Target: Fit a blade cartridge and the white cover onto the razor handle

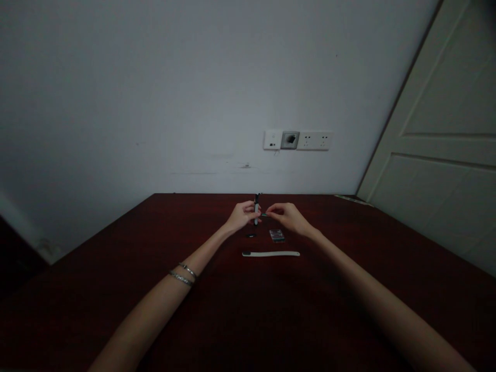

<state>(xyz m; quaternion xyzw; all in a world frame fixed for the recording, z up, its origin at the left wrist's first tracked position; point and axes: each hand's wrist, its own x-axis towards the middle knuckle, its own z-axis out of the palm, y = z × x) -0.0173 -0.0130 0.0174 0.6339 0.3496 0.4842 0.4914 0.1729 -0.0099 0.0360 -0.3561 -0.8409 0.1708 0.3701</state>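
Note:
Over the far middle of the table, my left hand point(242, 216) is closed around a slim white-and-black piece point(256, 214) held upright, its black end at the top. Its exact kind is too small to make out. Close by on the right, my right hand point(285, 215) pinches a small thin dark piece point(265, 214), whose tip is at or near the fingers of my left hand. Below the hands lie a small black piece point(251, 235) and a small clear packet or case point(276, 236). Nearer to me rests a long white strip point(271, 253) with a dark left end.
The dark red table point(248, 320) runs up to a pale wall point(201, 93). Wall sockets point(313, 140) sit above its far edge, right of centre. A pale panelled door point(437, 139) stands at the right. A flat thin item point(353, 200) lies by the far right corner.

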